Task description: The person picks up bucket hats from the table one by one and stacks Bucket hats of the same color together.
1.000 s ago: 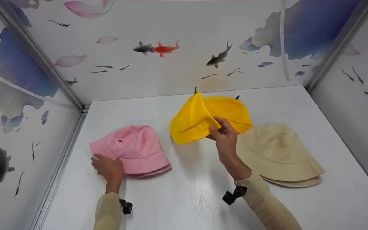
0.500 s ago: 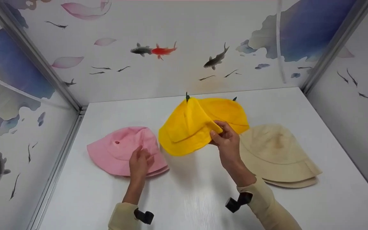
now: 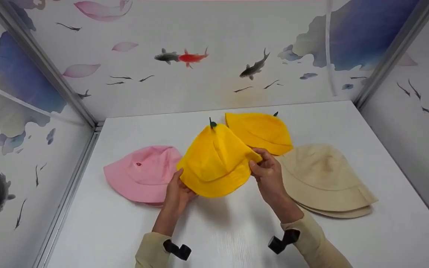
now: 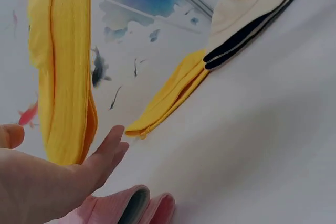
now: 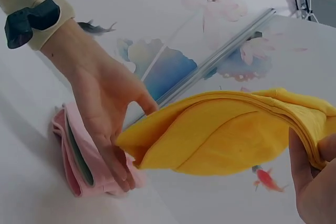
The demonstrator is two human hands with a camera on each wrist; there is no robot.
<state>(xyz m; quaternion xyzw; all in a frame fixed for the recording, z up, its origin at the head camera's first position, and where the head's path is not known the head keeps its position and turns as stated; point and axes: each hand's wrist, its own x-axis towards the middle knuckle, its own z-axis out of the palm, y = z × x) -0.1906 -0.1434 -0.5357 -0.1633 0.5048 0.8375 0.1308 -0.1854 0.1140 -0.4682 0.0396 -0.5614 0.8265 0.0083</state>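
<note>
A yellow bucket hat (image 3: 214, 160) with a green stem on top is held up over the table. My right hand (image 3: 270, 175) pinches its right brim, with thumb and fingers also seen around the cloth in the right wrist view. At the opposite brim, my left hand (image 3: 177, 195) has its thumb apart from its fingers (image 5: 113, 161), which are fairly straight. The hat's edge lies between them and touches the hand. Behind, a second yellow hat (image 3: 261, 130) lies on the table. Left of the held hat is a pink bucket hat (image 3: 140, 178), partly hidden by my left hand.
Beige bucket hats (image 3: 322, 178), one on another, lie at the right and touch the second yellow hat. Another brim shows beneath the pink hat. The white table (image 3: 229, 238) is bounded by printed panels (image 3: 214, 85) at the back and sides.
My left hand has left the pink hat and come right to the yellow hat's left brim. My right hand has brought that hat nearer and lower, away from the second yellow one.
</note>
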